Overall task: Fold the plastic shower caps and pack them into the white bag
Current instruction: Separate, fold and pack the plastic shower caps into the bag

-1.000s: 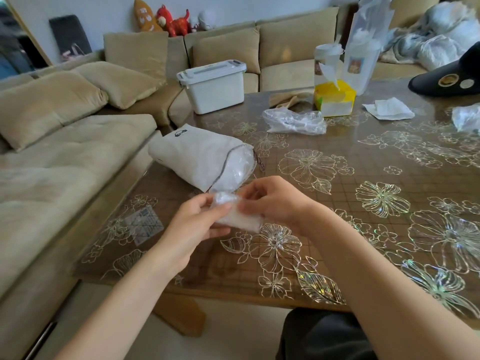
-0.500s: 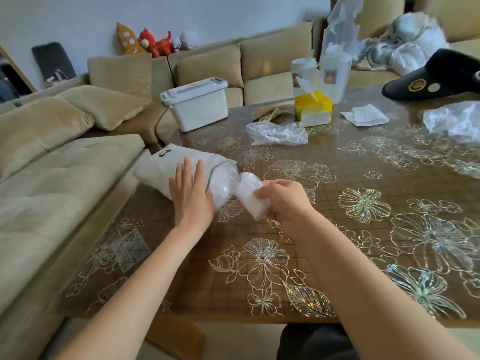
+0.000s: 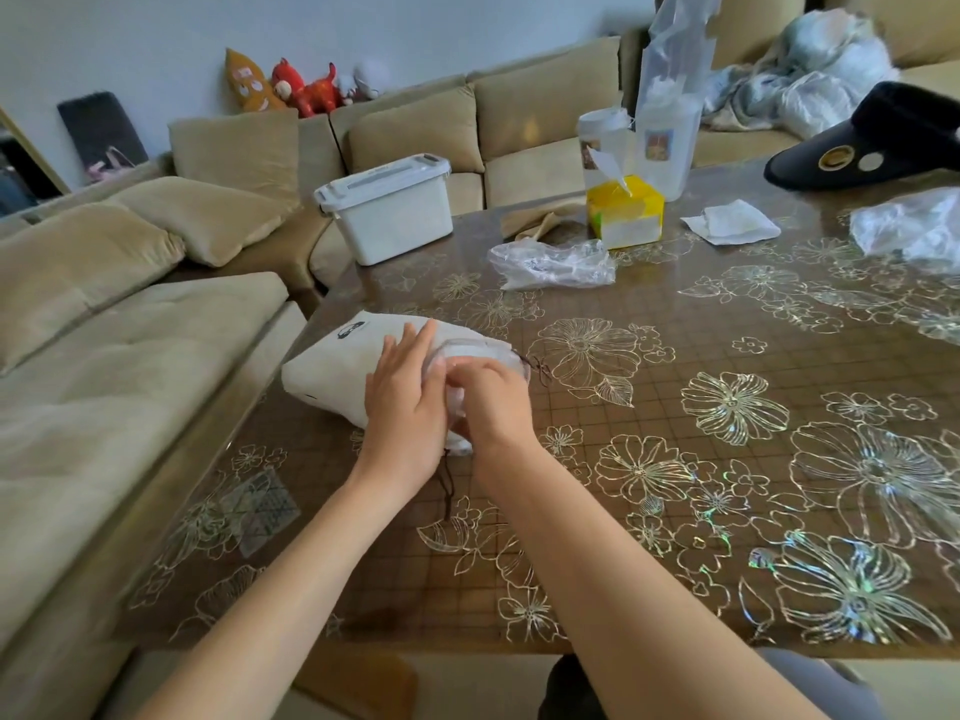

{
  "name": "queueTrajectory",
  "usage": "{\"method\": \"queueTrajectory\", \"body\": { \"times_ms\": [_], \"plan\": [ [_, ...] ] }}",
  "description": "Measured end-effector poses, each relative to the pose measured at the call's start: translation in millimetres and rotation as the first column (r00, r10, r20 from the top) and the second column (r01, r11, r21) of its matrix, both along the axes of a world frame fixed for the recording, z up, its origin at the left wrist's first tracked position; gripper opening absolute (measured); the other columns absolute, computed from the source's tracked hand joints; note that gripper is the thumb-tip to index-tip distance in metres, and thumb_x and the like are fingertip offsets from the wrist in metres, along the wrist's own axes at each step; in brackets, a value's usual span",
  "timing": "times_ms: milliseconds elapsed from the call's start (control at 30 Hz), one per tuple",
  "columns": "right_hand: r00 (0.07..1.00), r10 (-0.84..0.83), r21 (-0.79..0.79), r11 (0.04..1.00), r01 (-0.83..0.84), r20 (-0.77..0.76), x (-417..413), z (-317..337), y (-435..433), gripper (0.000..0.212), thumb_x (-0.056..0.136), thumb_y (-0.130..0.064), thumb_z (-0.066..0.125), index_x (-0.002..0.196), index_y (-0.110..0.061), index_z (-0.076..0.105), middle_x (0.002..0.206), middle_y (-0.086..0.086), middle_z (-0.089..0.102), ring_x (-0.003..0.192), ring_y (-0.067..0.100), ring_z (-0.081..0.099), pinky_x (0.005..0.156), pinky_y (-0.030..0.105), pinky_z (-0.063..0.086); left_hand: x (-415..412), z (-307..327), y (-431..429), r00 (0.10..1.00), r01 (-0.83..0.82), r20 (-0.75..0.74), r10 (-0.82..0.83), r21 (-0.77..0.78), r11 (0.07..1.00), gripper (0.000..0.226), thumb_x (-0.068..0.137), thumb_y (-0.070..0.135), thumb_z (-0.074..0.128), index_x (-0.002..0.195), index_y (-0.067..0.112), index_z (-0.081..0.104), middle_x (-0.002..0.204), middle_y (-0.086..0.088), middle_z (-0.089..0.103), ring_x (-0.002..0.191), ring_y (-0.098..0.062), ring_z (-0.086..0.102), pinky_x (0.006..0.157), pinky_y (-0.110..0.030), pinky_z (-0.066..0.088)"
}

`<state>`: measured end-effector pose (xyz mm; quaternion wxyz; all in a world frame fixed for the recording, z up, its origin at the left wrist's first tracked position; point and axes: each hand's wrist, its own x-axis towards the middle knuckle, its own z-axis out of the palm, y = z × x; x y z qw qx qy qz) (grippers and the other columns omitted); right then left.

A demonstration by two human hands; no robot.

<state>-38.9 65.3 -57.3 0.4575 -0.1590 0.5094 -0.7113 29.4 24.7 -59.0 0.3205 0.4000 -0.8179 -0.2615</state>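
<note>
**One folded cap at the mouth of the bag**

One packing step is in hand – the stuffing, not the folding. The white bag (image 3: 332, 366) is laid on its side near the table (image 3: 727, 314) edge, its mouth turned rightward, and is pinned by the left hand (image 3: 402, 397), which is spread flat with straight fingers and nothing gripped. The right hand (image 3: 488, 402) is held at the mouth with its fingers curled down over the folded cap (image 3: 456, 407); only a sliver of translucent plastic is seen between the two hands, so how deep the cap sits cannot be told.

Next, the cap is judged to need pushing fully past the rim while the bag is kept pressed down. The dark drawstring (image 3: 540, 368) is left slack. A heap of clear plastic (image 3: 550, 262) farther back – and another (image 3: 909, 226) at the far right – are probably caps to be folded afterwards.
</note>
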Motion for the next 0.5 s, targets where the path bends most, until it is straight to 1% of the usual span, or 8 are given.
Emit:
{"method": "queueTrajectory", "body": {
  "times_ms": [67,133,167,233,300,400,433,500],
  "plan": [
    [0.984,0.11,-0.023,0.994,-0.108,0.143,1,1,0,0.026,0.093,-0.012,0.042,0.072,-0.012,0.056,0.066,0.002,0.057,0.063,0.015,0.054,0.056,0.024,0.044,3,-1,0,1.0,-0.001,-0.004,0.001,0.003,1.0,0.044,0.102,0.02,0.03,0.146,0.023,0.029,0.157,0.002,0.018,0.145,-0.011,0.002,0.119,-0.04,0.005],
    [0.955,0.202,-0.034,0.979,-0.2,0.217,1,-1,-2,0.033,0.097,-0.025,0.035,0.081,-0.013,0.062,0.075,0.003,0.063,0.069,0.015,0.059,0.058,0.025,0.045,7,-3,1,1.0,0.002,0.007,-0.001,-0.018,1.0,0.044,0.102,0.02,0.031,0.146,0.025,0.029,0.157,0.003,0.016,0.145,-0.01,0.001,0.119,-0.043,0.005],
    [0.936,0.25,-0.052,0.968,-0.245,0.248,0,-2,-2,0.038,0.098,-0.031,0.032,0.093,-0.012,0.065,0.085,0.005,0.067,0.077,0.017,0.061,0.062,0.027,0.047,9,-5,2,1.0,0.002,0.007,-0.002,-0.028,1.0,0.044,0.102,0.02,0.031,0.146,0.026,0.029,0.157,0.004,0.015,0.145,-0.01,0.0,0.119,-0.044,0.005],
    [0.889,0.341,-0.1,0.94,-0.326,0.306,-1,-3,-3,0.049,0.099,-0.036,0.027,0.119,-0.006,0.06,0.113,0.014,0.065,0.098,0.022,0.061,0.074,0.03,0.048,12,-9,5,1.0,0.002,0.004,-0.002,-0.039,0.999,0.043,0.102,0.02,0.03,0.144,0.028,0.031,0.157,0.006,0.014,0.145,-0.009,-0.001,0.119,-0.043,0.001],
    [0.836,0.419,-0.157,0.908,-0.388,0.355,-1,-3,-5,0.055,0.097,-0.036,0.023,0.131,-0.003,0.051,0.131,0.017,0.055,0.115,0.026,0.055,0.084,0.032,0.046,15,-13,8,1.0,0.009,0.001,-0.009,-0.04,0.999,0.041,0.102,0.02,0.029,0.14,0.034,0.031,0.156,0.007,0.014,0.145,-0.008,-0.002,0.119,-0.041,-0.003],
    [0.775,0.468,-0.192,0.883,-0.428,0.426,4,-6,-9,0.059,0.093,-0.036,0.023,0.138,-0.004,0.043,0.14,0.016,0.047,0.129,0.03,0.046,0.102,0.038,0.038,16,-19,11,0.999,0.015,-0.039,-0.016,-0.011,1.0,0.039,0.102,0.017,0.029,0.133,0.041,0.027,0.154,0.012,0.016,0.144,-0.004,-0.001,0.119,-0.039,-0.001],
    [0.767,0.462,-0.183,0.886,-0.427,0.445,5,-7,-11,0.06,0.092,-0.037,0.025,0.138,-0.005,0.044,0.14,0.015,0.047,0.129,0.03,0.046,0.104,0.038,0.037,15,-22,12,0.998,0.017,-0.055,-0.017,-0.009,1.0,0.04,0.102,0.015,0.029,0.132,0.042,0.024,0.151,0.016,0.015,0.143,-0.003,0.0,0.12,-0.04,0.001],
    [0.779,0.41,-0.135,0.908,-0.396,0.474,5,-10,-13,0.059,0.094,-0.04,0.024,0.136,-0.004,0.047,0.138,0.013,0.05,0.128,0.029,0.047,0.099,0.037,0.04,14,-26,13,0.997,0.015,-0.076,-0.017,-0.025,1.0,0.044,0.101,0.011,0.029,0.129,0.044,0.018,0.143,0.022,0.012,0.142,-0.002,0.002,0.12,-0.041,0.005]
  ]
}}
